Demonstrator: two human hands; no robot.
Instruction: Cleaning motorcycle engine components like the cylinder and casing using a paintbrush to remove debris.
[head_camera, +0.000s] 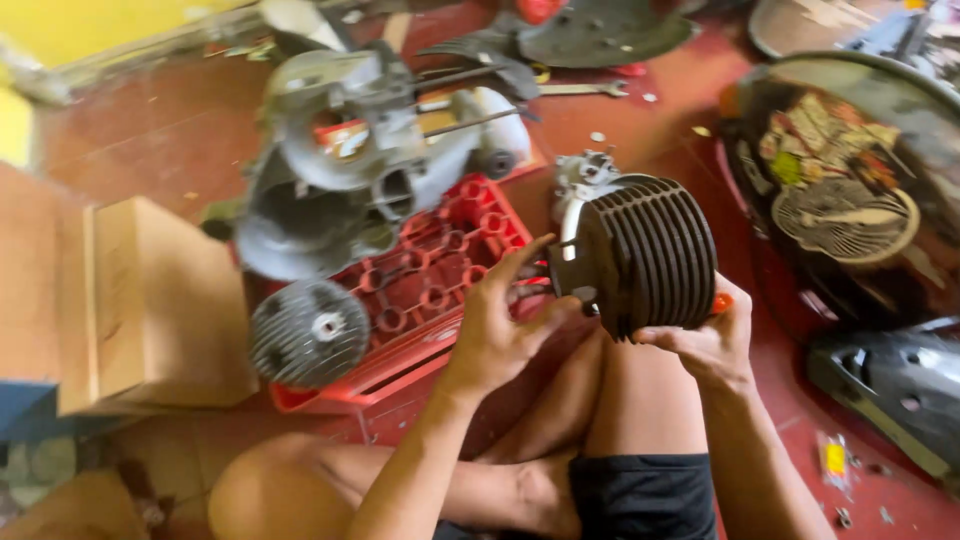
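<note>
Both hands grip finned engine cylinder (645, 255) mid-frame: left hand (497, 335) fingers on its open end, right hand (712, 345) cradling underneath. Crankcase (350, 170) upper left on red crate (440, 270).

The engine (370, 160) sits on the crate (440, 270) at ten o'clock of the cylinder (645, 255), with the box (150, 300) at nine and the tank (850, 190) at three.

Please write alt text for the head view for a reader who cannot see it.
Two bare hands, left and right, hold a dark finned metal engine cylinder above the person's knees. Behind it, a grey engine casing and round finned cylinder head rest on a red plastic crate.
</note>
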